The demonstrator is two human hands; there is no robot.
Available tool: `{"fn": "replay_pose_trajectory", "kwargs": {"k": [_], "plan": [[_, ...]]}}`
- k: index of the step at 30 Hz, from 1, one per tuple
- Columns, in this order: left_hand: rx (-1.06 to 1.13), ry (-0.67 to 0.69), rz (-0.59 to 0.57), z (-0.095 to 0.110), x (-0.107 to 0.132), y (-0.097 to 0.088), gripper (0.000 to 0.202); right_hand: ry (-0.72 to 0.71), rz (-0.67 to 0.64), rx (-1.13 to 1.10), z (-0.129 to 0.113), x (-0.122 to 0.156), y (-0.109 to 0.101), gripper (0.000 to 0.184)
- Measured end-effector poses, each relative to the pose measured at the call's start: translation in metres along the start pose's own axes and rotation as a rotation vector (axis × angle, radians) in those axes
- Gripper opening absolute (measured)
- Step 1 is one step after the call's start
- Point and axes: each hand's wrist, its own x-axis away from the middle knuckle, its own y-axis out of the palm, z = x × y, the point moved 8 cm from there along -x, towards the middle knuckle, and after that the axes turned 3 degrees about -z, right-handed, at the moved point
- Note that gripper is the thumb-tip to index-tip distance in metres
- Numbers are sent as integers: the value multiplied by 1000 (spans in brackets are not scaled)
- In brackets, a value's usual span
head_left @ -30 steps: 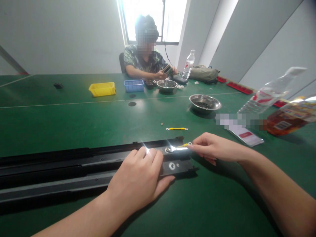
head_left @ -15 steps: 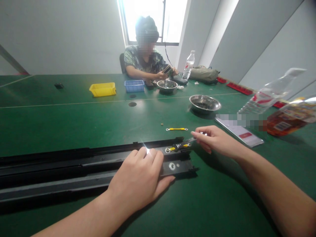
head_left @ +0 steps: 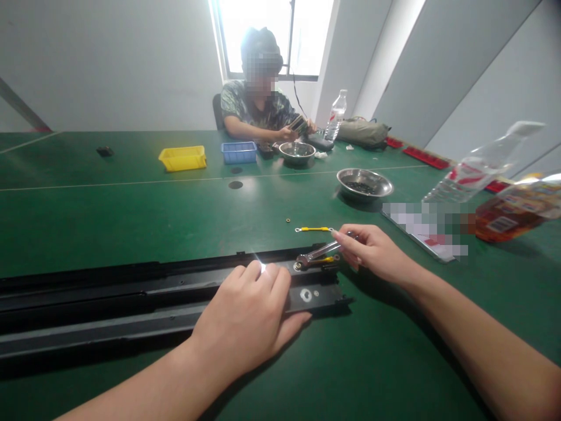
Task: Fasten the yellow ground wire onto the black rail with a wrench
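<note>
My left hand (head_left: 248, 313) is closed over the near end of a long black metal channel (head_left: 175, 285), thumb along its front side. Between the thumb and fingers of my right hand (head_left: 374, 251) is a metal wrench (head_left: 323, 251). The wrench's open jaw is at a nut (head_left: 298, 266) on the channel's upper face. From that nut a short yellow wire (head_left: 328, 259) with ring terminals runs to the right, partly hidden under the wrench. A second yellow wire (head_left: 314, 229) lies loose on the table behind the channel, close to my right fingertips. Near it is a small brass-coloured nut (head_left: 288, 220).
A steel bowl of small dark parts (head_left: 364, 186), a phone (head_left: 421, 233) and two bottles are at the right. Across the green table (head_left: 131, 219) stand a yellow bin (head_left: 183, 159), a blue bin (head_left: 239, 153) and another bowl (head_left: 297, 153). A person there holds a device.
My right hand has turned the wrench slightly, its handle swinging away from me towards the loose yellow wire. The left hand and the channel stay in place.
</note>
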Motion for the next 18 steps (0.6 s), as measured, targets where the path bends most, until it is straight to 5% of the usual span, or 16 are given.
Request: {"fn": "replay_pose_trajectory", "kwargs": {"k": [18], "plan": [[-1,2,17,0,0,1,41,-16,0,-1,2,-3,3,49]]}}
